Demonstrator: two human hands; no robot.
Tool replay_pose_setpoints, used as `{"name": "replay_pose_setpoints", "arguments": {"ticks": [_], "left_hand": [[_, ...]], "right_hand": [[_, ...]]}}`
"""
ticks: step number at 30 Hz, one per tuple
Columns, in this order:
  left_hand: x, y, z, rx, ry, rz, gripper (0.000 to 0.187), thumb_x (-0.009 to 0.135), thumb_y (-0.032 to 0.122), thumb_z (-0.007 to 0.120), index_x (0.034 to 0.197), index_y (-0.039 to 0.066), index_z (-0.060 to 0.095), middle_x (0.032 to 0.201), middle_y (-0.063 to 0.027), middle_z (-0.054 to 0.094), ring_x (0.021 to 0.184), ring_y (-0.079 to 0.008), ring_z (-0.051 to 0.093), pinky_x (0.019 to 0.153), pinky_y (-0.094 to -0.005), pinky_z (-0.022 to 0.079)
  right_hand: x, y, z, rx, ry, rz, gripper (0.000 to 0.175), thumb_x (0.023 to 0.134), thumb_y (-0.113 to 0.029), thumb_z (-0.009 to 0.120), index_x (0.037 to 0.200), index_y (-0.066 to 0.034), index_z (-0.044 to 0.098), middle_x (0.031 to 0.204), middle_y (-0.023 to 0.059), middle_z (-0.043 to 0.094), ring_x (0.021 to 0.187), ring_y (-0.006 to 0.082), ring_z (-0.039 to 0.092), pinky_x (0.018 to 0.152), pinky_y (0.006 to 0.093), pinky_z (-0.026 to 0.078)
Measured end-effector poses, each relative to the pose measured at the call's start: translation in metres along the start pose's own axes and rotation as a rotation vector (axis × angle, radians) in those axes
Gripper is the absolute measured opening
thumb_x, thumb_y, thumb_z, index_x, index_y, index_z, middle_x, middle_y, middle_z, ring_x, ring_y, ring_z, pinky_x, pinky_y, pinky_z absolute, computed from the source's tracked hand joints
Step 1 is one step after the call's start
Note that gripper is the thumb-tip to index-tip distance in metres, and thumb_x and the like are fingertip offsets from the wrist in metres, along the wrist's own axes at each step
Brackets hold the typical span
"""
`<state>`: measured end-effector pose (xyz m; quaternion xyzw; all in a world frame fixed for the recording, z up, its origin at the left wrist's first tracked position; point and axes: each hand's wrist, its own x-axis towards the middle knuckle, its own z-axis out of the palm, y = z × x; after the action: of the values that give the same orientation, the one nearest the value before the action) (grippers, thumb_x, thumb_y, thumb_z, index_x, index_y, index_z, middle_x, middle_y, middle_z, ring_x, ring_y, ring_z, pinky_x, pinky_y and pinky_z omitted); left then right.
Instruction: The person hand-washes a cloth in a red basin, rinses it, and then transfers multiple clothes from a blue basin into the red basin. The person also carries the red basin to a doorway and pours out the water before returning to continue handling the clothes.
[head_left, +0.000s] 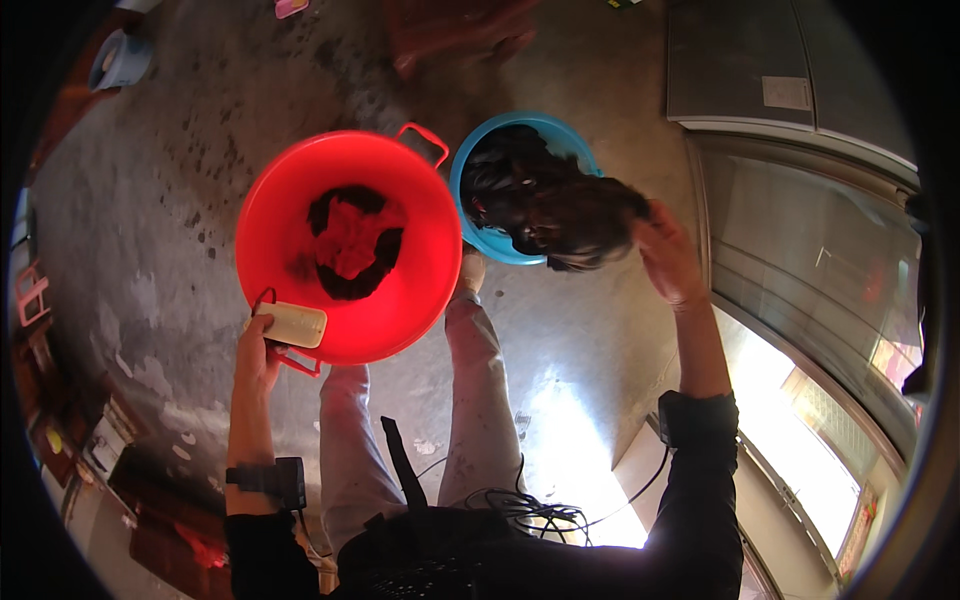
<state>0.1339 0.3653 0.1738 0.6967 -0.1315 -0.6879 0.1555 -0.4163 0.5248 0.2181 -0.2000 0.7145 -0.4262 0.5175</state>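
Observation:
My left hand (261, 349) grips a cream rectangular plastic object (294, 325) with a dark loop at its end. It is over the near left rim of a large red plastic tub (420, 300), beside one of its handles. A dark and reddish cloth (352, 240) lies at the tub's bottom. To the right stands a blue plastic basin (566, 131), filled with dark, bunched cloth. My right hand (667, 251) pinches the end of a dark cloth (585, 225), blurred by motion, which stretches past the basin's right rim. Its far end merges with the pile.
Grey sliding-door cabinets (802, 210) stand along the right, above a bright opening. A dark red stool or chair (457, 30) is ahead. Black cables (517, 506) run across my lap to boxes strapped on my arms. The concrete floor (172, 247) has dark wet spots.

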Motion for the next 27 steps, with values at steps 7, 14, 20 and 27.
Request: {"name": "replay_pose_setpoints", "arguments": {"ticks": [7, 14, 20, 27], "left_hand": [[0.005, -0.006, -0.005, -0.076, -0.072, 0.013, 0.02, 0.085, 0.013, 0.048, 0.103, 0.005, 0.052, 0.084, -0.0056, 0.057, 0.064, -0.0121, 0.052, 0.044, -0.0234, 0.036], [0.004, -0.009, -0.005, -0.11, 0.057, 0.0, 0.031, 0.085, 0.012, 0.047, 0.115, 0.005, 0.051, 0.086, -0.006, 0.057, 0.065, -0.0129, 0.054, 0.044, -0.0251, 0.039], [0.002, -0.012, -0.011, -0.077, -0.011, -0.009, 0.02, 0.086, 0.014, 0.047, 0.104, 0.005, 0.051, 0.083, -0.0058, 0.057, 0.063, -0.0126, 0.052, 0.045, -0.0236, 0.037], [0.008, -0.01, -0.015, -0.07, -0.044, -0.036, 0.025, 0.086, 0.014, 0.047, 0.11, 0.007, 0.05, 0.087, -0.0046, 0.057, 0.065, -0.0108, 0.052, 0.045, -0.0216, 0.037]], "right_hand": [[-0.026, -0.063, 0.051, 0.229, -0.44, -0.031, 0.023, 0.087, -0.007, 0.057, 0.108, -0.0023, 0.053, 0.094, 0.0035, 0.058, 0.086, 0.0082, 0.053, 0.074, 0.0242, 0.043], [-0.01, -0.068, 0.063, 0.069, -0.016, 0.074, 0.02, 0.089, -0.011, 0.057, 0.106, -0.0018, 0.055, 0.094, -0.0001, 0.056, 0.087, 0.0062, 0.049, 0.079, 0.021, 0.041], [-0.055, -0.085, 0.113, 0.188, -0.269, 0.092, 0.023, 0.084, -0.007, 0.063, 0.104, -0.0046, 0.054, 0.088, -0.0019, 0.055, 0.081, 0.004, 0.051, 0.069, 0.02, 0.043], [-0.068, -0.07, 0.18, 0.011, -0.577, 0.011, 0.039, 0.084, -0.016, 0.067, 0.117, -0.0032, 0.051, 0.097, 0.0042, 0.06, 0.093, 0.0109, 0.057, 0.082, 0.0269, 0.045]]}}
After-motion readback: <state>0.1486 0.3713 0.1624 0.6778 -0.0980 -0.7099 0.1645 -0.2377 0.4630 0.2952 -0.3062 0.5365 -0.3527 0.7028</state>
